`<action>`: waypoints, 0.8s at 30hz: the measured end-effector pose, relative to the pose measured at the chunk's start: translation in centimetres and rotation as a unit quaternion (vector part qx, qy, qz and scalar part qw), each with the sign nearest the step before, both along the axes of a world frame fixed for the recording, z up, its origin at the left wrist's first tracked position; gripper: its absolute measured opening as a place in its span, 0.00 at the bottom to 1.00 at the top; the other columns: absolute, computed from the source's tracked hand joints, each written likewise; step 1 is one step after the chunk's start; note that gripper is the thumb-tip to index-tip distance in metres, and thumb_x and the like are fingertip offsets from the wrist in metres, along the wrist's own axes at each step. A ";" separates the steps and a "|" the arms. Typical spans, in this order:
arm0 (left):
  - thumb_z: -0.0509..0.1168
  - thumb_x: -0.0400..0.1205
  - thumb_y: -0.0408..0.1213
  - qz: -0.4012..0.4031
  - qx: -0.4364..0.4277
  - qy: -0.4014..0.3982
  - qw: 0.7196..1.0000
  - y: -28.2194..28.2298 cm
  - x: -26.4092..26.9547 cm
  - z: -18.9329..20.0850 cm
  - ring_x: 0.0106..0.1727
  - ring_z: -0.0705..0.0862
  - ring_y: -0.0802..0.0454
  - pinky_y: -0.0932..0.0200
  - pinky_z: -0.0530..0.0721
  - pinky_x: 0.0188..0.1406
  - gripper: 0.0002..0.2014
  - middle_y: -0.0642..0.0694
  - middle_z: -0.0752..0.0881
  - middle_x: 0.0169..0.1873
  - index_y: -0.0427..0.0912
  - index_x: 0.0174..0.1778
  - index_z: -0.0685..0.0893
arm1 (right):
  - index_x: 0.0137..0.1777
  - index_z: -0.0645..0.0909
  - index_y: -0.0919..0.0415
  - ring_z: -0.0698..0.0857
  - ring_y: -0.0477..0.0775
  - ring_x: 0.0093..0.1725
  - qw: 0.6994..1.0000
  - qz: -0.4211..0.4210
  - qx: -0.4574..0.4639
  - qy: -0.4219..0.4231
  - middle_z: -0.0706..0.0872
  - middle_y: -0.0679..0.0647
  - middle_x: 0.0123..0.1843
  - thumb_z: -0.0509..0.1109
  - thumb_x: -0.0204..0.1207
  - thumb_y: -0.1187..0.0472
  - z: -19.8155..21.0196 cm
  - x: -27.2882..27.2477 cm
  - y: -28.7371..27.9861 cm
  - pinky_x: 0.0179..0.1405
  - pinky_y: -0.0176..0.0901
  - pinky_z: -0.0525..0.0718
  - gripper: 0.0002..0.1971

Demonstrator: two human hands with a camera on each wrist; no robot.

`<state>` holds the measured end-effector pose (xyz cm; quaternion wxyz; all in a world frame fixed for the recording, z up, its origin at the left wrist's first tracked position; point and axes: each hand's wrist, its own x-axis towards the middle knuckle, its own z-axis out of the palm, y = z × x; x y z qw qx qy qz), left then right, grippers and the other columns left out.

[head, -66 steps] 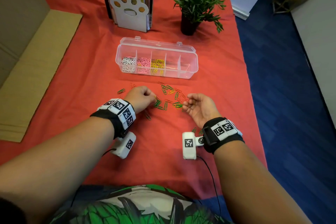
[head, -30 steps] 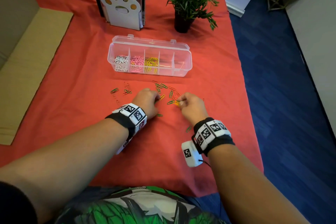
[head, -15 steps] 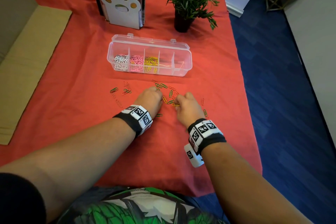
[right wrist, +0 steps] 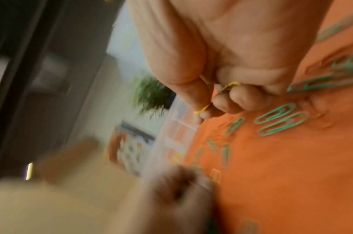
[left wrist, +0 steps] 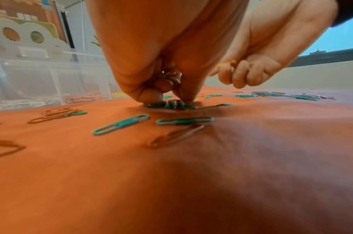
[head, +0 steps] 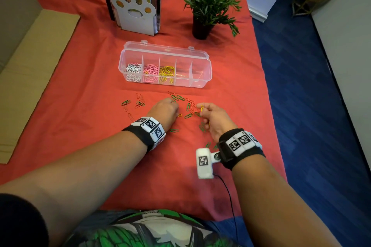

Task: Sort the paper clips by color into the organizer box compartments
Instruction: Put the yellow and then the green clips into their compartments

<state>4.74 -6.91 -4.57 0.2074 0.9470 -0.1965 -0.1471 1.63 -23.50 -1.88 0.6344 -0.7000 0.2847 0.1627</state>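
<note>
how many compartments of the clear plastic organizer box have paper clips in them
3 in the clear plastic organizer box: white paper clips far left, pink paper clips next, yellow paper clips third. Remaining two look empty.

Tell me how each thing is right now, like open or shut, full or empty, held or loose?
Box: lid open; white, pink and yellow clips fill three compartments, the two right ones look empty.
Yellow clip: pinched in the right hand.
Left hand: fingers pressing down on green clips.
Other clips: loose on the cloth.
Plant: upright.
</note>
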 end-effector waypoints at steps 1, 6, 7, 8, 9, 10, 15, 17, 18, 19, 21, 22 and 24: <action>0.61 0.80 0.36 0.001 -0.002 -0.002 1.000 0.2 0.0 -0.2 0.54 0.80 0.36 0.49 0.75 0.55 0.10 0.34 0.80 0.50 0.33 0.50 0.81 | 0.45 0.78 0.55 0.67 0.44 0.26 0.995 -0.041 0.088 0.014 0.71 0.48 0.31 0.55 0.79 0.71 0.7 0.1 -0.1 0.17 0.30 0.63 0.13; 0.66 0.77 0.41 -0.015 -0.012 -0.013 1.000 0.3 -0.4 0.1 0.56 0.80 0.40 0.51 0.75 0.59 0.13 0.38 0.80 0.52 0.38 0.55 0.82 | 0.38 0.76 0.61 0.78 0.51 0.31 0.934 -0.159 0.315 0.054 0.77 0.54 0.31 0.53 0.81 0.58 2.9 1.0 -0.6 0.29 0.38 0.75 0.14; 0.68 0.76 0.41 -0.021 -0.011 -0.016 1.000 0.2 -0.6 0.2 0.56 0.80 0.40 0.52 0.76 0.59 0.13 0.39 0.80 0.52 0.39 0.54 0.82 | 0.37 0.76 0.62 0.79 0.53 0.33 0.932 -0.164 0.320 0.051 0.78 0.55 0.32 0.53 0.81 0.59 3.1 1.1 -0.5 0.29 0.39 0.77 0.15; 0.68 0.76 0.40 -0.024 -0.008 -0.019 0.999 0.1 -0.7 0.3 0.56 0.80 0.40 0.51 0.76 0.59 0.12 0.40 0.80 0.51 0.40 0.52 0.82 | 0.38 0.76 0.63 0.80 0.53 0.34 0.932 -0.163 0.319 0.049 0.79 0.56 0.33 0.53 0.82 0.60 3.3 1.2 -0.4 0.28 0.38 0.79 0.15; 0.67 0.76 0.40 -0.027 -0.003 -0.018 0.999 -0.1 -0.7 0.2 0.56 0.80 0.40 0.51 0.77 0.59 0.10 0.40 0.80 0.51 0.40 0.51 0.83 | 0.39 0.77 0.63 0.80 0.53 0.34 0.937 -0.157 0.310 0.047 0.79 0.56 0.34 0.53 0.82 0.62 3.4 1.3 -0.3 0.26 0.37 0.81 0.14; 0.66 0.77 0.39 -0.032 0.011 -0.011 0.999 -0.3 -0.7 0.2 0.56 0.81 0.40 0.51 0.77 0.59 0.09 0.40 0.81 0.52 0.39 0.50 0.83 | 0.40 0.77 0.63 0.79 0.52 0.34 0.945 -0.146 0.290 0.047 0.78 0.56 0.35 0.53 0.82 0.64 3.6 1.4 -0.2 0.26 0.36 0.81 0.13; 0.59 0.80 0.35 -0.023 0.026 0.039 0.999 -0.8 -0.4 0.0 0.56 0.81 0.37 0.49 0.78 0.58 0.10 0.36 0.82 0.52 0.35 0.50 0.82 | 0.39 0.78 0.59 0.69 0.46 0.28 0.987 -0.100 0.114 0.048 0.75 0.52 0.33 0.59 0.79 0.65 3.5 1.9 -0.3 0.28 0.36 0.68 0.10; 0.59 0.80 0.33 0.027 -0.048 0.068 0.996 -0.6 0.2 0.5 0.54 0.82 0.38 0.51 0.77 0.54 0.08 0.34 0.85 0.50 0.34 0.47 0.82 | 0.38 0.77 0.59 0.67 0.46 0.28 0.994 -0.092 0.060 0.028 0.73 0.51 0.33 0.56 0.78 0.70 3.4 2.3 -0.3 0.27 0.36 0.65 0.12; 0.59 0.80 0.33 0.060 -0.089 0.086 0.991 -0.4 0.7 1.1 0.51 0.83 0.40 0.53 0.77 0.52 0.08 0.36 0.86 0.47 0.34 0.46 0.82 | 0.38 0.76 0.58 0.66 0.46 0.28 0.996 -0.085 0.033 0.016 0.72 0.51 0.33 0.53 0.78 0.72 3.4 2.5 -0.3 0.26 0.35 0.65 0.14; 0.60 0.80 0.33 0.098 -0.136 0.110 0.980 -0.2 1.4 1.7 0.47 0.82 0.43 0.55 0.77 0.48 0.07 0.40 0.86 0.43 0.35 0.46 0.81 | 0.37 0.75 0.58 0.66 0.46 0.28 0.997 -0.077 0.007 0.004 0.71 0.51 0.33 0.51 0.78 0.75 3.3 2.7 -0.2 0.25 0.34 0.65 0.16; 0.62 0.79 0.34 0.168 -0.232 0.162 0.945 0.2 3.2 3.2 0.38 0.80 0.48 0.59 0.76 0.41 0.02 0.49 0.82 0.32 0.43 0.43 0.79 | 0.36 0.74 0.57 0.66 0.46 0.27 0.998 -0.059 -0.032 -0.015 0.70 0.51 0.32 0.49 0.77 0.78 3.1 3.0 -0.2 0.20 0.31 0.66 0.18; 0.62 0.79 0.34 0.197 -0.259 0.172 0.930 0.2 4.2 4.2 0.34 0.78 0.49 0.59 0.76 0.38 0.03 0.51 0.80 0.29 0.46 0.43 0.78 | 0.36 0.74 0.57 0.67 0.46 0.26 0.997 -0.056 -0.044 -0.019 0.70 0.51 0.31 0.50 0.77 0.78 3.0 3.2 -0.1 0.18 0.30 0.66 0.19; 0.62 0.79 0.32 0.248 -0.299 0.178 0.904 0.1 6.4 5.8 0.28 0.77 0.52 0.58 0.78 0.34 0.04 0.50 0.79 0.27 0.45 0.45 0.80 | 0.37 0.76 0.56 0.70 0.45 0.27 0.997 -0.058 -0.052 -0.019 0.71 0.51 0.30 0.51 0.76 0.79 2.7 3.3 -0.2 0.19 0.29 0.69 0.19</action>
